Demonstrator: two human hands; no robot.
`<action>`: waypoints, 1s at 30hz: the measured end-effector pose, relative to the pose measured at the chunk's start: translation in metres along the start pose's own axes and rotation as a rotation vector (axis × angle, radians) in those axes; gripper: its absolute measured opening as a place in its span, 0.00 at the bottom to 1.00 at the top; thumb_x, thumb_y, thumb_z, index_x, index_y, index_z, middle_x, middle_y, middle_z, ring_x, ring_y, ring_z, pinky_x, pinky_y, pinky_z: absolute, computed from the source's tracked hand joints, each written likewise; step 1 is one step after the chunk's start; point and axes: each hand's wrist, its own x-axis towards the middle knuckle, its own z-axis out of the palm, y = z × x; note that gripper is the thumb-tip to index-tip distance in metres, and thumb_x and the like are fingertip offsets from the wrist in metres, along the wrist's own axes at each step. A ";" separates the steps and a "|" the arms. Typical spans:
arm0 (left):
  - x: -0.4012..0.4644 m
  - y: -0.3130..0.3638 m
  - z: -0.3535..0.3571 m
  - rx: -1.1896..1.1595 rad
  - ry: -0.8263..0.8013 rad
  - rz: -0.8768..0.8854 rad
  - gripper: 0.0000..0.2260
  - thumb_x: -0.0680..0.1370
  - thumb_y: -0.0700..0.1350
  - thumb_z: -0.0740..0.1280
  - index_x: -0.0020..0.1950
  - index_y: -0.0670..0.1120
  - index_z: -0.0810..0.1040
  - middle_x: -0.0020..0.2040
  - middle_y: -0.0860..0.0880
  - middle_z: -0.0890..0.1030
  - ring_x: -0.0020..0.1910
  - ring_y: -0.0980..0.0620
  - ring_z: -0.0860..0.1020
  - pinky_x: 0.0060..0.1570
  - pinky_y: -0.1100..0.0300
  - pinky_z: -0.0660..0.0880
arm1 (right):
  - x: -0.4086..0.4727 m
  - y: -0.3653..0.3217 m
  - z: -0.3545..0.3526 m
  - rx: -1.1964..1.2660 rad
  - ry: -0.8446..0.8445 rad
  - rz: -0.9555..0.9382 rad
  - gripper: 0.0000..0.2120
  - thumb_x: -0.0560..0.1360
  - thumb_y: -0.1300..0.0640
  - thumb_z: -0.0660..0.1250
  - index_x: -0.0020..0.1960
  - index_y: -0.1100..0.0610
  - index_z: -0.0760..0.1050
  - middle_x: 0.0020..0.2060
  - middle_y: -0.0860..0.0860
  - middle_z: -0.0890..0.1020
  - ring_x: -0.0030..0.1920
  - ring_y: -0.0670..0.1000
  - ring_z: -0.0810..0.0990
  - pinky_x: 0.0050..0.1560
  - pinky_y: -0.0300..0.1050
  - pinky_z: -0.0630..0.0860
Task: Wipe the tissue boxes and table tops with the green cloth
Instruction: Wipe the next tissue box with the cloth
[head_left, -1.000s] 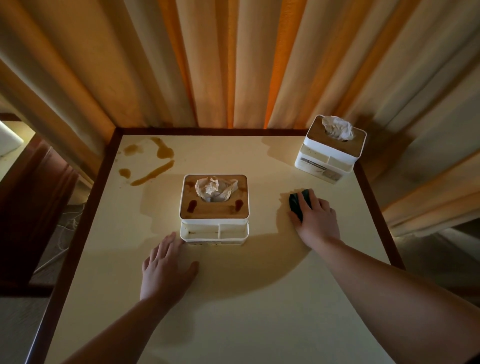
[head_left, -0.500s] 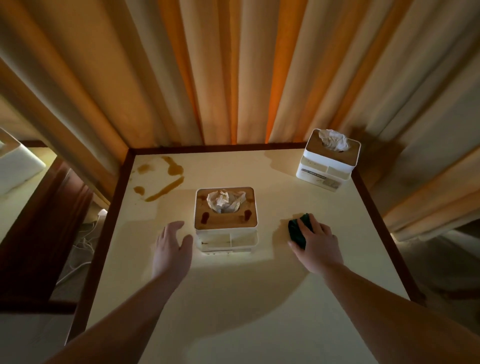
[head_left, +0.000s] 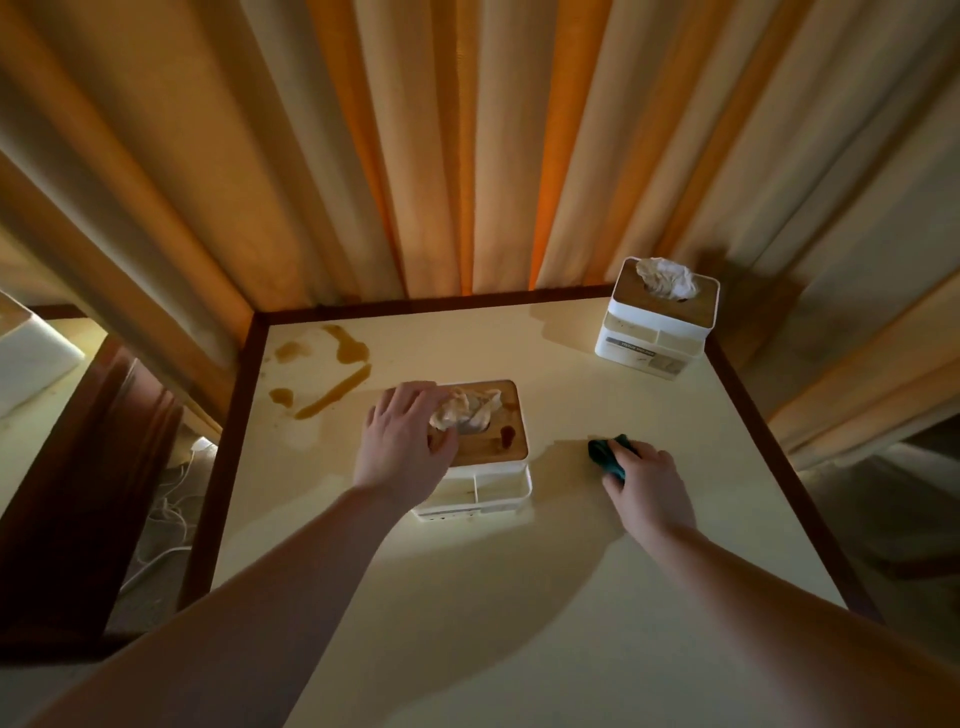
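Dim warm light through the curtains (head_left: 467, 156), soft arm shadows, wide-angle edge stretch.

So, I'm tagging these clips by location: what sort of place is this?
Probably a hotel or guest room, though that is a guess: floor-length curtains close behind a cream table, and two matching tissue boxes stand on it.

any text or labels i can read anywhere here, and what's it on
Far tissue box, grey strip label on its front: a line of print, too blurred to read.
Near tissue box, under the left hand: small marks on its front edge, too small to read.
Nothing else carries text.
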 end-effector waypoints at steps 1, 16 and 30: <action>0.007 0.001 0.000 0.025 -0.020 0.042 0.19 0.78 0.51 0.70 0.69 0.53 0.78 0.69 0.51 0.75 0.69 0.47 0.70 0.69 0.47 0.68 | 0.001 -0.007 -0.005 0.042 0.015 0.016 0.23 0.81 0.53 0.67 0.75 0.54 0.74 0.68 0.53 0.78 0.62 0.56 0.74 0.60 0.52 0.80; 0.046 0.004 0.000 0.098 -0.151 0.160 0.10 0.77 0.45 0.71 0.57 0.55 0.83 0.45 0.55 0.78 0.48 0.50 0.77 0.59 0.50 0.72 | 0.013 -0.100 -0.063 0.460 0.149 -0.087 0.21 0.78 0.60 0.67 0.71 0.53 0.78 0.60 0.51 0.82 0.57 0.53 0.79 0.58 0.42 0.76; 0.054 0.008 -0.010 0.180 -0.190 0.001 0.05 0.78 0.44 0.68 0.50 0.53 0.82 0.50 0.53 0.82 0.50 0.50 0.77 0.51 0.55 0.75 | 0.037 -0.148 -0.053 0.003 -0.096 -0.287 0.24 0.83 0.50 0.61 0.78 0.44 0.68 0.76 0.55 0.68 0.65 0.60 0.71 0.64 0.55 0.76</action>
